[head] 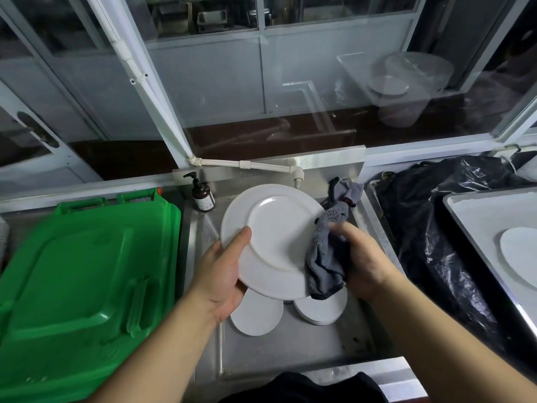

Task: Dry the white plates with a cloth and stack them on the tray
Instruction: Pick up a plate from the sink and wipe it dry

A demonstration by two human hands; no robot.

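- The left hand (223,274) gripped the near-left rim of a white plate (273,239), thumb over the edge, holding it tilted above the sink (319,344).
- The right hand (363,260) clutched a grey cloth (325,254) pressed against the plate's right rim.
- More plates (319,311) lay in the sink directly beneath.
- The tray (476,225), already carrying one plate (520,254), sat well off to the right, past a black bag (430,228); the cloth hand was nearer it, so the plate would likely have to travel rightward.
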